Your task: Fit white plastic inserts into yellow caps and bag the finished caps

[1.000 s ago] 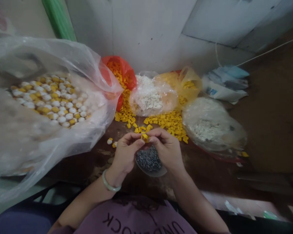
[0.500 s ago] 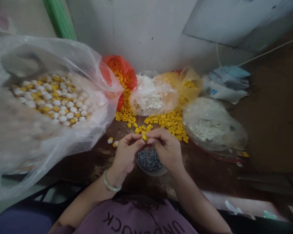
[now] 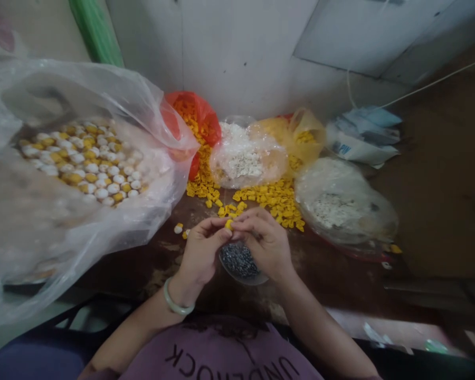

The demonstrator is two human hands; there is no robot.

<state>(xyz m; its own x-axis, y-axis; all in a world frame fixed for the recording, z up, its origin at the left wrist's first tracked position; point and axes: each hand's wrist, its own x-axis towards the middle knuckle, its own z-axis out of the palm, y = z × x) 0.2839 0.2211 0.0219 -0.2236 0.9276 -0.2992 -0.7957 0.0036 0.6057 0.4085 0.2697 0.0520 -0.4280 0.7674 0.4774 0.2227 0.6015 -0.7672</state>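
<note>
My left hand [image 3: 201, 250] and my right hand [image 3: 263, 243] meet fingertip to fingertip over a small clear bowl of dark grey bits [image 3: 239, 262]. Both pinch one small yellow piece [image 3: 229, 224] between them. A green bangle [image 3: 174, 303] sits on my left wrist. Just beyond the hands a loose heap of yellow pieces [image 3: 269, 198] lies on the dark table. A large clear bag [image 3: 83, 163] at the left holds many joined white and yellow pieces.
A red bag of yellow pieces [image 3: 193, 119], a clear bag of white pieces [image 3: 245, 155], a yellow bag [image 3: 304, 134] and another clear bag of pale bits [image 3: 340, 203] line the wall. Folded plastic packets [image 3: 360, 140] lie at right. Two stray pieces [image 3: 180, 229] rest left of my hands.
Both hands have drifted slightly left and away from me while still pinching the yellow piece. My right fingers have curled further over it.
</note>
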